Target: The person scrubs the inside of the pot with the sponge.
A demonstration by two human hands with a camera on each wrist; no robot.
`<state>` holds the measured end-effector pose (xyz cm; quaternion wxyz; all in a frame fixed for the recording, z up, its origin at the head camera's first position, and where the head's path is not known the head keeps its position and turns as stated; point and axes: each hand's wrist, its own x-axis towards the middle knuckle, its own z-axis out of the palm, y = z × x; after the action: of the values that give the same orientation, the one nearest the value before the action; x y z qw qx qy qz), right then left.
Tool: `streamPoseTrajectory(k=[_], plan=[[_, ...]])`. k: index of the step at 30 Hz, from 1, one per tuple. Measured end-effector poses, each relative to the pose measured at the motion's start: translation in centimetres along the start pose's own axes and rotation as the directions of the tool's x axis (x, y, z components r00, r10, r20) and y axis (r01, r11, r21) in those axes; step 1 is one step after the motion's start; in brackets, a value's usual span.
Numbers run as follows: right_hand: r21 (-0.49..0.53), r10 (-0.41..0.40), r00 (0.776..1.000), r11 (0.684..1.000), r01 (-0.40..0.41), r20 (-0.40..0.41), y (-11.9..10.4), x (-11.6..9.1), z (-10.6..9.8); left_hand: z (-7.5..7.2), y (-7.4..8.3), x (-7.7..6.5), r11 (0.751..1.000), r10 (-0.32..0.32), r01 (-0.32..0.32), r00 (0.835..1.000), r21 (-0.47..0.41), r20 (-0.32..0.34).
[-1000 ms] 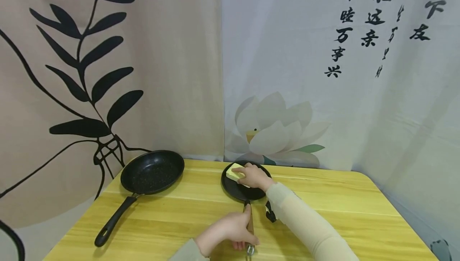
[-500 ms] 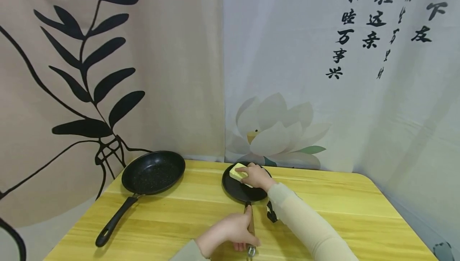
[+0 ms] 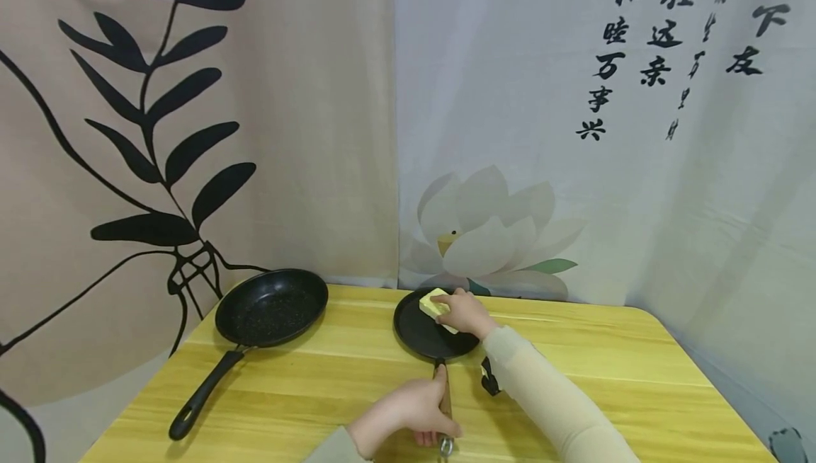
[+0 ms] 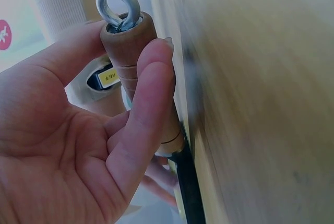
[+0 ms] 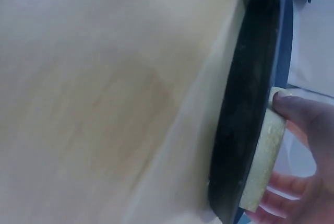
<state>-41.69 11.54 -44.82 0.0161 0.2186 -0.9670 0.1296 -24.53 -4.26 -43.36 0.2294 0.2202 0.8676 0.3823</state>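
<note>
at lower centre the left hand (image 3: pixel 417 404) holds a small pan (image 3: pixel 422 333) by its wooden handle (image 3: pixel 446 401); above, the right hand (image 3: pixel 470 314) pinches a yellow sponge (image 3: pixel 433 301).

On the pale hanging cloth (image 3: pixel 497 59) before you, you can read black characters (image 3: pixel 612 57) in columns: 和睦万事兴, 胜远亲 and 天下友; another column is too squeezed to read. Your left wrist view shows a yellow label (image 4: pixel 108 77) on a dark device (image 4: pixel 93 82), its print unclear, and a cut-off white mark on a red sign (image 4: pixel 4 35).
</note>
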Motion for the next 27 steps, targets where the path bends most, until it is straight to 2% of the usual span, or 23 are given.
streamPoseTrajectory(k=[12,27], plan=[[0.01,0.047,0.999,0.999,-0.047,0.012,0.7,-0.3,-0.1,0.0,0.0,-0.2,1.0,0.005,-0.005,1.0,0.001,-0.017],[0.033,0.017,0.999,0.999,-0.019,0.042,0.6,-1.7,-0.5,0.0,-0.1,0.0,1.0,0.001,-0.001,1.0,-0.002,0.002]])
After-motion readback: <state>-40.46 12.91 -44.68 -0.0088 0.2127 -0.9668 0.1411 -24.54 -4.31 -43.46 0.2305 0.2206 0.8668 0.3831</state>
